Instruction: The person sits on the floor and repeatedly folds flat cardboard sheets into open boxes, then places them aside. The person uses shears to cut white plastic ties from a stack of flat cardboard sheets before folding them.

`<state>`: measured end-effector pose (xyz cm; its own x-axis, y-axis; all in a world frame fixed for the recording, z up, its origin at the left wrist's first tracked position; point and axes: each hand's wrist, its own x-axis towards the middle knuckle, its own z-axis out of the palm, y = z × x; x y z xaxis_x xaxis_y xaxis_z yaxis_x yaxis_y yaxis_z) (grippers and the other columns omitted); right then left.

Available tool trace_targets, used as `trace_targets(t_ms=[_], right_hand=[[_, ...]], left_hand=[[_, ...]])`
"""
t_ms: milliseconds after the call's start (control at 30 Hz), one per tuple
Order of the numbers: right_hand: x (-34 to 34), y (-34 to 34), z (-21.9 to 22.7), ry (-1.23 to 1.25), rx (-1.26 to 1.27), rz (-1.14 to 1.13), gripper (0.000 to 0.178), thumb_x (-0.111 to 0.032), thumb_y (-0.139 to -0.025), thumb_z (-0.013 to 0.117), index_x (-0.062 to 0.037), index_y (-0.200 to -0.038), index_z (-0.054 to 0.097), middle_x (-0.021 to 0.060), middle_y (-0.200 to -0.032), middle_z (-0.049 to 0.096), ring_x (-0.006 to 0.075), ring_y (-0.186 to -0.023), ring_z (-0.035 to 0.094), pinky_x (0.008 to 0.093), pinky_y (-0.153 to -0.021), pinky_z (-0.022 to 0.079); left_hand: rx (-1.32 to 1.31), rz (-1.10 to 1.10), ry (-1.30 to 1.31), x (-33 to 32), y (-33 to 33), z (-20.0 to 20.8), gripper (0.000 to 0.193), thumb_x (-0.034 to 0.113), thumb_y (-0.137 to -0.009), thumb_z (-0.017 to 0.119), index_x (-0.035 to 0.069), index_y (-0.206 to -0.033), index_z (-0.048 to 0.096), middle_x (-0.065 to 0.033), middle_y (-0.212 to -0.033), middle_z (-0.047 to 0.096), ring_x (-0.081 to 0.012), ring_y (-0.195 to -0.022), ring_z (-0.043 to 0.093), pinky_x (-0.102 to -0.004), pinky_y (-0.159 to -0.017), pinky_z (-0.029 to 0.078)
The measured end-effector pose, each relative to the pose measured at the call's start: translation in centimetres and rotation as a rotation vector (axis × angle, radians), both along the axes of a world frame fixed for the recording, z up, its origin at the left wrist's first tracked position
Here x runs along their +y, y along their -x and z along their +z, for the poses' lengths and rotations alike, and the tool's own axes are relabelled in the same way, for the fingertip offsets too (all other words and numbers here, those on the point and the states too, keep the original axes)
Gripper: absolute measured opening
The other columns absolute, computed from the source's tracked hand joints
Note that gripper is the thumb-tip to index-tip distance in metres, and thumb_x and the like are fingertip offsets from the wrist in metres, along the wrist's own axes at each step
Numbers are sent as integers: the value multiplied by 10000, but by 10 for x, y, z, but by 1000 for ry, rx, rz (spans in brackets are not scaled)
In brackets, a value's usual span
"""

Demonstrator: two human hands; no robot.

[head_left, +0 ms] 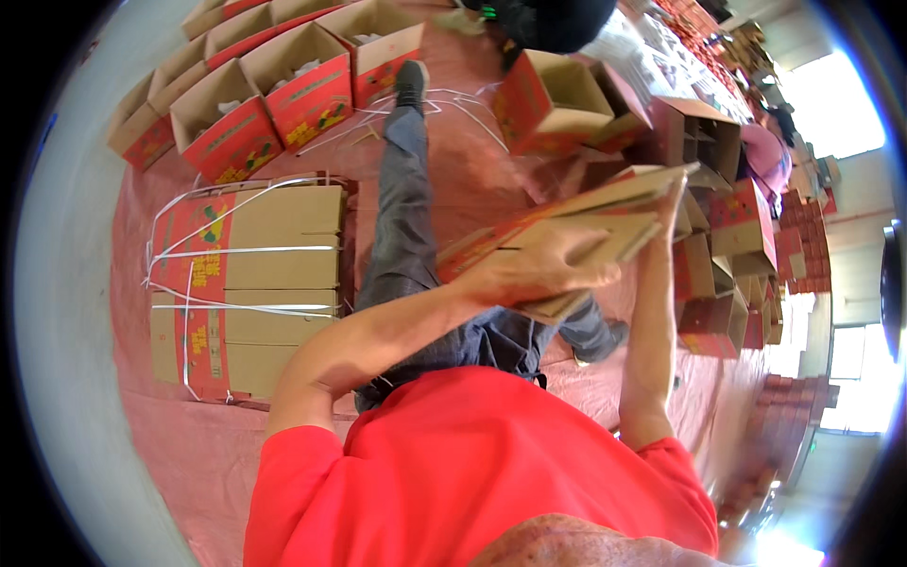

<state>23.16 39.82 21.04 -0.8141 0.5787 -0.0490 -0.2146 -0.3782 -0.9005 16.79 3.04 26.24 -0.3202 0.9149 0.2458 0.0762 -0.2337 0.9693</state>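
Flattened cardboard box, brown on its inner faces and red with yellow print on its outer side, sits raised in front of the person, tilted so its right end points up and far. It looks like a folded carton with its flaps stacked in thin layers. The left hand wraps over its near lower edge, fingers curled and clamped on the cardboard. The right hand reaches up along the right end; it touches the board there, though how its fingers close is hard to tell. To the left on the pink floor covering lies a strapped stack of flat cartons bound with white bands. Far left stands a row of open red boxes, and more assembled boxes stand far right.
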Motion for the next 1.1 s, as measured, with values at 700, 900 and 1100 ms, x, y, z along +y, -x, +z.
trace_targets(t_ms=[700, 900, 1100], right_hand=[[2, 4, 90, -596, -556, 18, 438, -46, -950, 581, -23, -1385, 632, 109, -1233, 720, 193, -1059, 702, 365, -834, 590], [-11, 2, 113, -774, -584, 158, 486, 9, -944, 552, -32, -1426, 602, 95, -1259, 716, 197, -1089, 706, 359, -870, 610], [-60, 5, 151, -835, -663, 435, 583, 21, -987, 519, -51, -1564, 485, 83, -1344, 676, 150, -1125, 660, 304, -849, 563]], left_hand=[[525, -186, 159, 16, 106, 67, 712, 58, -931, 625, -66, -1601, 419, -290, -1591, 524, -362, -1467, 547, -389, -1218, 430], [707, 243, 144, -33, 125, 71, 556, 48, -906, 567, -68, -1449, 601, -351, -1196, 710, -383, -1061, 751, -429, -987, 551], [503, 396, 294, -69, 170, 67, 561, 46, -959, 474, -77, -1500, 555, -274, -1513, 609, -321, -1450, 560, -385, -1214, 398]])
